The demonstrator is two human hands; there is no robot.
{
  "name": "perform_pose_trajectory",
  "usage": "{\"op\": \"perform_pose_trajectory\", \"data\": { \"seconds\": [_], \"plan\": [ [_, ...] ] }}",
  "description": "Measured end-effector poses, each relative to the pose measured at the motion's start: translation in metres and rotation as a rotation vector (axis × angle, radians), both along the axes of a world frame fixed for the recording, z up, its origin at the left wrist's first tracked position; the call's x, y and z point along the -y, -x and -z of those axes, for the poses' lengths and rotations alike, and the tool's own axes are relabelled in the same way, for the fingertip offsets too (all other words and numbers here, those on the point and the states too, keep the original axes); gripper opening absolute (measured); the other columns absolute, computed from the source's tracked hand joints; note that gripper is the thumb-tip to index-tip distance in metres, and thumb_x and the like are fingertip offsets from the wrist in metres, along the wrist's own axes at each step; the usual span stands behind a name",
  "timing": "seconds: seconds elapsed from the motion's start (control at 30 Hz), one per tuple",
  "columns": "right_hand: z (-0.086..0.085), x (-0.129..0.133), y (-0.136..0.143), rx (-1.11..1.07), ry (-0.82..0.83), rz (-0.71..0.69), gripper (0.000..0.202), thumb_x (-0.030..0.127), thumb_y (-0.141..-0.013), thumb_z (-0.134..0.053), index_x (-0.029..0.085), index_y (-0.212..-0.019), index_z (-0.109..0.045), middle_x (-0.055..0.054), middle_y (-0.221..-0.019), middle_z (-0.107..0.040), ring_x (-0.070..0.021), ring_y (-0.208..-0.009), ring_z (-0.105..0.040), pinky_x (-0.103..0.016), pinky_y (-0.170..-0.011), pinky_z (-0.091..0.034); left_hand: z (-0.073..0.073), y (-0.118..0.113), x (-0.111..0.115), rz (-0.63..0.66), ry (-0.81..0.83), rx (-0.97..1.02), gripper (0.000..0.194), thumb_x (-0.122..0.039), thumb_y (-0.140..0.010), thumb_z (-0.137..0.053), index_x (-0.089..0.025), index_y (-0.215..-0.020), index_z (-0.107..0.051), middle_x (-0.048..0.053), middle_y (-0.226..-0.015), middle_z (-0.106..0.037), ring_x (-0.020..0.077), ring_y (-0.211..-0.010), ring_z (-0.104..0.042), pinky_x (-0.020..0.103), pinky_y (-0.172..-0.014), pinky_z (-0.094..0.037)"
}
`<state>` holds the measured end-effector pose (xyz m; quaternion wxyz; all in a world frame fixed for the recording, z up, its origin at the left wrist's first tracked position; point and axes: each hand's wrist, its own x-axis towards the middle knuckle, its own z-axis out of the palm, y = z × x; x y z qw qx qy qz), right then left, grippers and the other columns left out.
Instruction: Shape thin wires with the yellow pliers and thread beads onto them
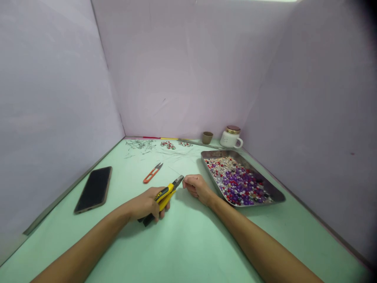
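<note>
My left hand [149, 204] is wrapped round the handles of yellow and black pliers [165, 195]. The metal jaws point up and right, close to the fingertips of my right hand [196, 186]. That hand is closed in a pinch, with a thin wire [176, 171] running from around its fingertips and the jaws toward the upper left. Whether the jaws touch the wire I cannot tell. Just beyond the pliers lie orange-handled thread snips [153, 173]. Beside my right forearm a metal tray [272, 188] holds purple, red, white and dark beads [240, 181].
A phone [93, 190] lies at the left. Toward the back wall are a pile of wire pieces [141, 145], beaded pieces [168, 145], loose wires [176, 154], a small brown cup [207, 137] and a lidded white mug [229, 138]. Pale walls enclose the green table [182, 251].
</note>
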<state>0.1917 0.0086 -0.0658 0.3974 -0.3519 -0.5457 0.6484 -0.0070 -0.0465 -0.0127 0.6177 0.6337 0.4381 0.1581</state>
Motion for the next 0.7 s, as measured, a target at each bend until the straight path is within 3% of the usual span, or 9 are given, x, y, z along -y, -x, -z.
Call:
{"op": "perform_pose_trajectory", "data": {
  "seconds": [0.47, 0.7],
  "plan": [
    [-0.002, 0.010, 0.006, 0.024, -0.031, -0.029, 0.023, 0.028, -0.073, -0.040, 0.018, -0.052, -0.039, 0.009, -0.038, -0.024, -0.0042, -0.031, -0.016, -0.019, -0.031, -0.010, -0.005, -0.001, 0.006, 0.014, -0.183, -0.177, 0.027, -0.008, -0.049, -0.040, -0.019, -0.073, -0.045, -0.004, -0.065, -0.046, 0.0125, -0.058, -0.048, 0.023, -0.047, -0.041],
    [-0.003, 0.014, 0.008, 0.153, -0.099, 0.064, 0.023, 0.027, -0.075, -0.039, 0.018, -0.054, -0.042, 0.008, -0.040, -0.027, -0.0052, -0.035, -0.021, -0.019, -0.035, -0.014, -0.010, 0.001, 0.003, 0.022, -0.099, -0.133, 0.027, -0.008, -0.048, -0.043, -0.019, -0.072, -0.044, -0.004, -0.064, -0.047, 0.0119, -0.059, -0.047, 0.021, -0.048, -0.038]
  ]
}}
